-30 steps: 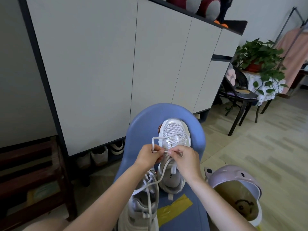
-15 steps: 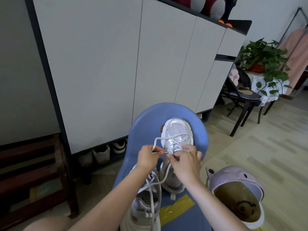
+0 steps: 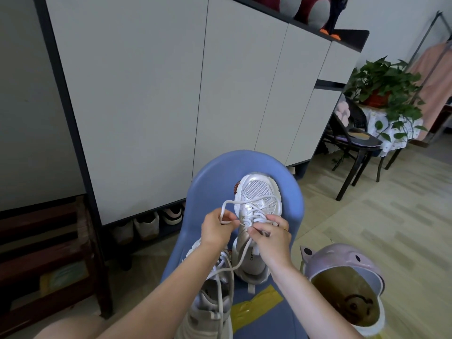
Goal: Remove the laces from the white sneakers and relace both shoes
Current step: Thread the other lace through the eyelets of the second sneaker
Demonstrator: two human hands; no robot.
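Two white sneakers lie on a blue chair [image 3: 291, 196]. The far sneaker [image 3: 256, 192] points its toe away from me and has lace crossings over its front eyelets. My left hand [image 3: 219, 228] pinches a white lace [image 3: 230, 204] that loops out from that shoe's left side. My right hand [image 3: 271, 237] rests on the shoe's tongue area and grips the lace there. A loose strand trails down between my wrists. The near sneaker [image 3: 208, 304] lies under my left forearm, with a lace hanging over it.
A pink bin [image 3: 347, 285] stands open at the chair's right. A tall white cabinet [image 3: 171, 94] rises behind, with shoes [image 3: 146, 226] under it. A wooden rack [image 3: 49, 253] is at left. A dark chair [image 3: 354, 148] and a potted plant [image 3: 384, 86] stand at right.
Both hands stay on the far sneaker's lace. The right hand has slid slightly forward over the eyelets. The lace loop at the left hand is a little wider.
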